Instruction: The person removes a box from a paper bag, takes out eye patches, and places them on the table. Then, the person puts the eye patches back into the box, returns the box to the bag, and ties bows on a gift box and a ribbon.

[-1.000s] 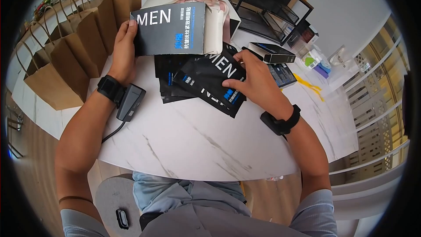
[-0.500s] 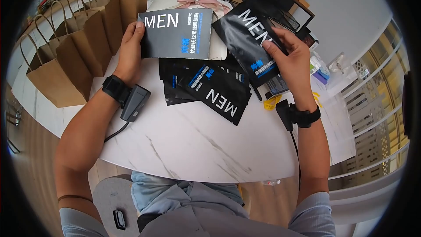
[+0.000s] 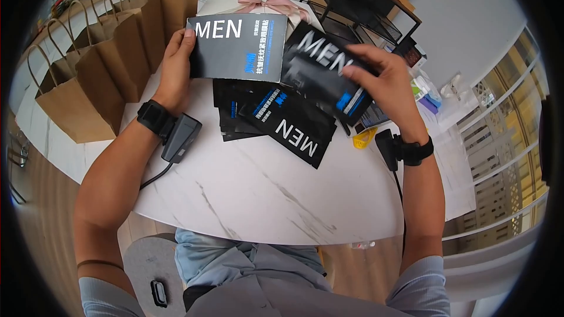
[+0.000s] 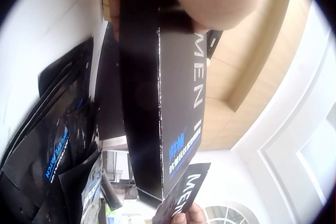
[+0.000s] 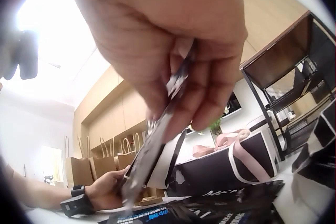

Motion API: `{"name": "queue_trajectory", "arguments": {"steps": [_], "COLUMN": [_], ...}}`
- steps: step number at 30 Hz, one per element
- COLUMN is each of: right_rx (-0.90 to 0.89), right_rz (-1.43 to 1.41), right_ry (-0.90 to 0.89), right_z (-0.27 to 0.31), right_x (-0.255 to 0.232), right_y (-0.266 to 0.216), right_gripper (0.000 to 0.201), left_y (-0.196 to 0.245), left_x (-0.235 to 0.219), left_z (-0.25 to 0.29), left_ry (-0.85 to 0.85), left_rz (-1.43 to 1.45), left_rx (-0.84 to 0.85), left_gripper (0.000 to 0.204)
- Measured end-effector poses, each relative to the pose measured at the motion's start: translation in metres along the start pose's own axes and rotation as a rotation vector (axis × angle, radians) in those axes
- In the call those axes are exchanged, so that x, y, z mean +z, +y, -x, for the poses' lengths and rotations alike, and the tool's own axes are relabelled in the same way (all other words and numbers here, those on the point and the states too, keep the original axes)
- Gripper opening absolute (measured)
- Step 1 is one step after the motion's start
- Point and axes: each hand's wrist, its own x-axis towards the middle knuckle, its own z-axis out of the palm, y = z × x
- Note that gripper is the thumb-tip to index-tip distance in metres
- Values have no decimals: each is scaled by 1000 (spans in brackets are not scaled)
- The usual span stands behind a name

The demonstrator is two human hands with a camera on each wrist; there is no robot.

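My left hand [image 3: 175, 67] grips the left end of a dark grey box [image 3: 235, 58] printed "MEN", its thumb over the front face. The box hangs above the table, its right end towards the other hand. Between thumb and fingers my right hand [image 3: 385, 76] pinches a black eye-patch sachet [image 3: 320, 73], also marked "MEN". The sachet's left edge is right at the box's right end and blurred in the head view. Edge-on, the held sachet [image 5: 149, 153] shows in the right wrist view. Below lies a pile of black sachets [image 3: 294, 132] on the table.
Brown paper bags [image 3: 82, 94] line the table's left side. Behind the box stands a gift box with a pink ribbon [image 3: 264, 3]. A black mesh rack [image 3: 358, 0] is at the back right, and a yellow item [image 3: 364, 138] lies beside the pile.
My right hand lifted a sachet off the pile and swung it right, then brought it left and slightly down to the box's end. The box shifted slightly right in the head view.
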Motion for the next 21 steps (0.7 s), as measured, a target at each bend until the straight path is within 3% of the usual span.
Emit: {"name": "queue_trajectory", "arguments": {"steps": [1,2,5,10,13,16,21], "right_rx": [-34,47,84,14,61,172,87], "right_rz": [-7,1,51,93,-5,140,101], "right_ry": [-105,-176,-222,-256,-260,-280,-317], "right_z": [-1,-4,-15,-25,-20,-22,-24], "right_x": [3,3,4,2,-1,-7,0], "right_y": [-1,-5,-7,1,1,-9,-9], "right_gripper": [29,29,28,30,30,32,33], "left_y": [-2,-4,1,-3,-3,2,0], "left_x": [-1,-1,2,-3,-1,-1,0], "left_z": [-2,-3,1,-4,-3,0,-1], "left_ry": [-21,-40,-46,-21,-27,-30,-76], "left_rz": [-13,-25,-7,-61,-53,-28,-57], "left_rx": [31,63,22,55,40,17,12], "left_gripper": [38,36,35,36,37,40,42]}}
